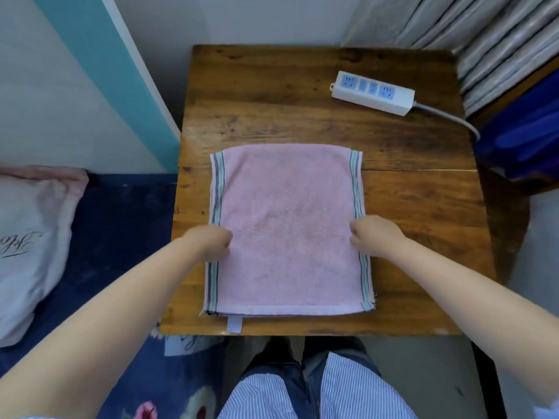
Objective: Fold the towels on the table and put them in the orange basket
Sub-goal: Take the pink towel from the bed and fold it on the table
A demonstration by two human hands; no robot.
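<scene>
A pink towel (287, 213) with striped side bands lies folded flat on the wooden table (272, 95), its near edge close to the table's front edge. A white label hangs from that near edge. My left hand (210, 241) pinches the towel's left striped edge about halfway along. On the right striped edge, at the same height, my right hand (373, 235) pinches the cloth. The fingers of both hands are curled on the fabric. No orange basket is in view.
A white power strip (373, 92) with its cable lies at the table's back right. Curtains (484, 40) hang behind it, above a blue object (526, 137). A bed with a pillow (27, 237) and blue cover stands on the left.
</scene>
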